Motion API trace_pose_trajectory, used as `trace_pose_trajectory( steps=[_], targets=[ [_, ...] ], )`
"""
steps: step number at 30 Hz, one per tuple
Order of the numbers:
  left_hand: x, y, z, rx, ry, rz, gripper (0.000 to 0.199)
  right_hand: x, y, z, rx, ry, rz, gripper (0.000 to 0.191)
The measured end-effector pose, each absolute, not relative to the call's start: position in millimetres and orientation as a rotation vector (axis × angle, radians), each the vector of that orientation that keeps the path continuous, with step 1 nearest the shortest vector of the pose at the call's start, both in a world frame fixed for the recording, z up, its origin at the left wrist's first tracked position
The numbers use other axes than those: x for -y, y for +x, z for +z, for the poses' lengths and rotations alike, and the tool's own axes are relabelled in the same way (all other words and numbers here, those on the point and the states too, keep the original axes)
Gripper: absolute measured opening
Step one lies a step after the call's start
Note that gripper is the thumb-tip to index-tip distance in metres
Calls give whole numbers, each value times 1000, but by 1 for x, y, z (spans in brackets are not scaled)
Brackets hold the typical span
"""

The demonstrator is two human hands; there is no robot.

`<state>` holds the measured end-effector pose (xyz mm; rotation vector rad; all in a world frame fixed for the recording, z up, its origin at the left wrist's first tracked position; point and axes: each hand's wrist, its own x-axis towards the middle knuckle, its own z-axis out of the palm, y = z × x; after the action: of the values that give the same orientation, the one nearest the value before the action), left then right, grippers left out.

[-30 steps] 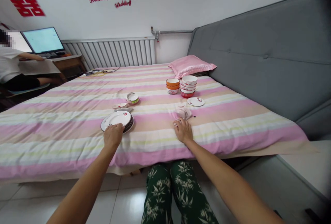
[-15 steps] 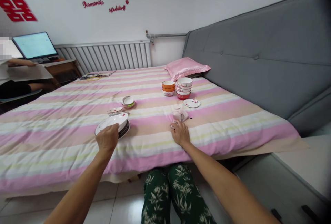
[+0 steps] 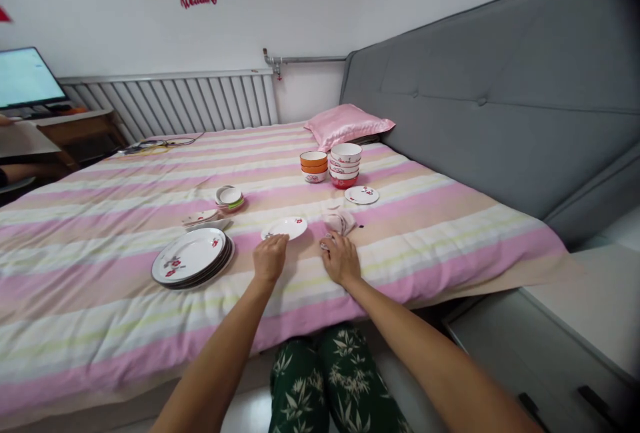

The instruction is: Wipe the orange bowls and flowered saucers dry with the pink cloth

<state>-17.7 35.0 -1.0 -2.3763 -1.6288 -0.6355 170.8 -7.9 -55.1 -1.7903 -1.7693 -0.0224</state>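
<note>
My left hand (image 3: 270,258) is closed on the near edge of a white plate (image 3: 286,227) with small red flowers, which it holds over the bed. To its left lies a stack of dark-rimmed white plates (image 3: 187,256). My right hand (image 3: 341,258) rests on the bed, fingers bent over the near part of a crumpled pale pink cloth (image 3: 339,221). Beyond the cloth a single flowered plate (image 3: 362,195) lies flat. Behind it are stacked white and red bowls (image 3: 345,165) and orange and white bowls (image 3: 314,166).
Small dishes (image 3: 229,197) and smaller plates (image 3: 201,218) sit behind the large stack. A pink pillow (image 3: 349,124) lies by the grey headboard (image 3: 480,86). Cables (image 3: 160,145) lie on the bed's far left. Part of another person shows at the left edge.
My left hand has moved right, away from the plate stack, carrying the plate toward the cloth. My right hand stays at the cloth. The camera view has shifted.
</note>
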Motion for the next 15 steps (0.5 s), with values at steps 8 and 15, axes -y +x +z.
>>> trace_pose_trajectory(
  steps=[8, 15],
  targets=[
    [-80, 20, -24, 1699, -2525, -742, 28, -2, 172, -59, 1747, -1771, -73, 26],
    [-43, 22, -3, 1858, -2549, -1042, 63, -4, 170, -62, 1737, -1772, -87, 26]
  ],
)
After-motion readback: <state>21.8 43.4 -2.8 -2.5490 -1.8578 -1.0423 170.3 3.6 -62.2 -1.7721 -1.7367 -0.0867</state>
